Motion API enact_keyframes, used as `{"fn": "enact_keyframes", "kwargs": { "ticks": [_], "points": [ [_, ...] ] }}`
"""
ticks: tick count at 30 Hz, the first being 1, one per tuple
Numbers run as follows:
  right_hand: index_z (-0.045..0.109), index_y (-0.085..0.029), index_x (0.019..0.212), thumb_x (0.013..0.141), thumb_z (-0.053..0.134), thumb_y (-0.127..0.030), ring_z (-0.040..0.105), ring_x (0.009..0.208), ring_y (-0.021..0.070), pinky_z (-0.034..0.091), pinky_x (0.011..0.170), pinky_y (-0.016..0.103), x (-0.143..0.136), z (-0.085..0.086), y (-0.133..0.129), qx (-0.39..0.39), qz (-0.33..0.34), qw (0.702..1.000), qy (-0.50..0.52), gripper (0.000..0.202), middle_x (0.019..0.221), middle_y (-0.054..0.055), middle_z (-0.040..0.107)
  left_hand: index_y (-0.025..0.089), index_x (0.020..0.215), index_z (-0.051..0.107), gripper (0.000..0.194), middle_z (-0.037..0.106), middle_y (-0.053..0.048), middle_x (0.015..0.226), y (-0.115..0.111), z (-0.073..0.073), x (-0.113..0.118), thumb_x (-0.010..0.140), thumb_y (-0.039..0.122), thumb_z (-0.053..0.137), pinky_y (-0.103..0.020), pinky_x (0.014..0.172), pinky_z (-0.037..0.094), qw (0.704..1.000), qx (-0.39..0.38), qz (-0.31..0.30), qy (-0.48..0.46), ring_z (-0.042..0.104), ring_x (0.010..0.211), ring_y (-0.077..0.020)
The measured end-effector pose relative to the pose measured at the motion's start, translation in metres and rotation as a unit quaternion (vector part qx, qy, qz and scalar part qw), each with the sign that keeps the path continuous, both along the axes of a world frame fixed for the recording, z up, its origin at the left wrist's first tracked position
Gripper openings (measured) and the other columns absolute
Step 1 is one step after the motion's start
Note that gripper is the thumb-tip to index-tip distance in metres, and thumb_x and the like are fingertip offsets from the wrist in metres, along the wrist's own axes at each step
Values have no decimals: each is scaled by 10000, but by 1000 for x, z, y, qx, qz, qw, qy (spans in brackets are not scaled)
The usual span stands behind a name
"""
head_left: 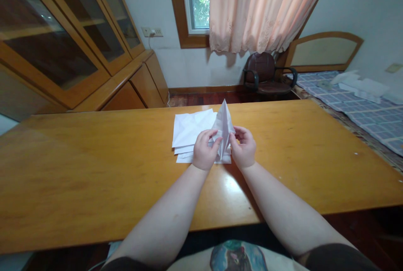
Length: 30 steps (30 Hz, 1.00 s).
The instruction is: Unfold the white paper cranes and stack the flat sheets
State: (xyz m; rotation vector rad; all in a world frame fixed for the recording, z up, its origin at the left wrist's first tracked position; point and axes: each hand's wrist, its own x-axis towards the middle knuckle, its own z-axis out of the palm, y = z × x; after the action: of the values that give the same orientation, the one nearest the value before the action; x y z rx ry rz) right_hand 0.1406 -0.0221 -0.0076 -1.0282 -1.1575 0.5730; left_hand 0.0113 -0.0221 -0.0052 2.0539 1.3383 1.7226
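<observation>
A folded white paper with a pointed top is held upright above the table, its creased middle facing me. My left hand pinches its left side between thumb and fingers. On the right side, my right hand grips the paper's edge the same way. Behind and below the folded piece, several white sheets lie in a loose, uneven stack on the wooden table. My hands and the folded paper cover the right part of the stack.
Beyond the table's far edge stands a dark office chair. A glass-doored wooden cabinet is at the left. On the right, a bed with a checked cover bears white foam-like pieces. A pink curtain hangs by the window.
</observation>
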Motion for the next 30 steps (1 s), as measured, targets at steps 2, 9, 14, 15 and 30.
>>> {"fn": "enact_keyframes", "kwargs": {
  "ticks": [2,9,14,15,30],
  "points": [
    [586,-230,855,709,693,-297,577,695,143,474,683,299,-2,0,-1,0,6,1000,30,193,778,0,618,180,974,562,260,602,-62,930,0,0,-1,785,346,627,-290,733,505,1000,-14,1,-16,578,854,-157],
    [580,-214,759,659,723,-284,534,577,112,441,589,259,-4,4,5,-88,138,972,167,189,632,-39,578,183,961,534,188,559,-55,923,-1,0,-1,839,325,543,-286,749,470,998,-34,-23,-37,545,842,-150],
    [597,-219,857,642,715,-329,509,595,115,439,597,261,-4,2,10,-115,174,960,184,268,677,-33,570,183,931,508,209,549,-42,900,0,0,2,776,268,619,-289,748,470,998,-26,12,-51,543,849,-155],
    [591,-219,872,623,728,-322,511,624,118,441,612,261,-5,1,10,-107,166,966,168,302,715,-28,572,184,924,502,234,546,-40,897,0,-1,2,749,247,644,-296,752,474,999,-18,20,-44,542,850,-158],
    [600,-190,817,721,640,-340,568,669,145,455,647,278,-4,-4,8,-121,40,991,38,183,750,7,627,186,1024,484,266,571,-84,974,-4,0,6,780,88,518,-370,894,491,987,100,3,128,547,1004,-199]
  ]
}}
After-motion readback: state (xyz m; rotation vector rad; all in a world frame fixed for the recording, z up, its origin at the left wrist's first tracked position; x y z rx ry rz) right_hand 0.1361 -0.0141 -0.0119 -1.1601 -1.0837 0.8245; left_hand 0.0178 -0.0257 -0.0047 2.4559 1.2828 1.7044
